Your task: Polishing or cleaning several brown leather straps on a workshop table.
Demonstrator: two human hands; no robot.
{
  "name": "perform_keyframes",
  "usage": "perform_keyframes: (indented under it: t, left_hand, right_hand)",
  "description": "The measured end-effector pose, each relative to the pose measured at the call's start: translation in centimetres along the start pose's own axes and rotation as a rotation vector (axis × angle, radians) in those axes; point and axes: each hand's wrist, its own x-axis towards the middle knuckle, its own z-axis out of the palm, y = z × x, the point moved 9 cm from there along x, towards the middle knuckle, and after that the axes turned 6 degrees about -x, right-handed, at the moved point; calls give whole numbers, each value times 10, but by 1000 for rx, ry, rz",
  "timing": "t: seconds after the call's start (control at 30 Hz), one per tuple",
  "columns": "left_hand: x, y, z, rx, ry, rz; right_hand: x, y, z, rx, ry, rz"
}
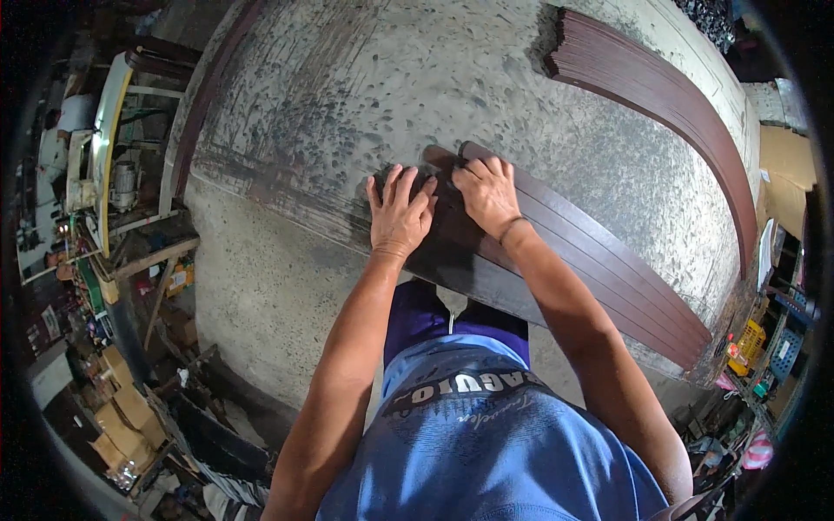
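Several long, flat brown slats point(599, 252) lie side by side on a worn grey worktable point(347, 95), running from in front of me to the right edge. Some of their far ends are rounded. My left hand point(402, 213) is open, fingers spread, its fingertips down beside the left ends of the slats. Close by, my right hand point(488, 193) rests over the slat ends with its fingers curled in. Whatever it grips, if anything, is hidden under the fingers.
A thick stack of similar brown slats point(660, 87) lies along the table's far right. Another long brown strip point(204, 104) follows the left edge. To the left stand a metal-framed rack point(109, 156) and cardboard boxes point(130, 417); a yellow basket point(749, 340) is at the right.
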Motion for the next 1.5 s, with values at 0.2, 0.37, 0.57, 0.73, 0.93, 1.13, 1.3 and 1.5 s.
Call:
perform_keyframes:
  t: [0.2, 0.37, 0.57, 0.73, 0.93, 1.13, 1.3, 1.5]
  left_hand:
    - [2, 1, -1, 13, -16, 1]
    - [-1, -2, -1, -18, -2, -11]
    - [4, 2, 2, 20, -14, 14]
    - [1, 3, -1, -49, 18, 17]
    - [5, -19, 3, -159, -7, -147]
    - [17, -10, 16, -88, -214, -280]
    - [17, -14, 21, -109, -200, -342]
    - [16, 25, 4, -97, -4, -121]
  right_hand:
    - [9, -3, 1, 26, 58, 31]
    - [-23, 10, -7, 17, 35, 35]
    - [6, -2, 2, 0, 67, 66]
    - [-70, 37, -27, -66, -77, 152]
    - [-231, 153, -69, -33, -5, 669]
    - [-271, 161, -107, 30, 190, 812]
    - [-224, 148, -116, 122, 255, 739]
    - [-142, 114, -105, 274, 270, 557]
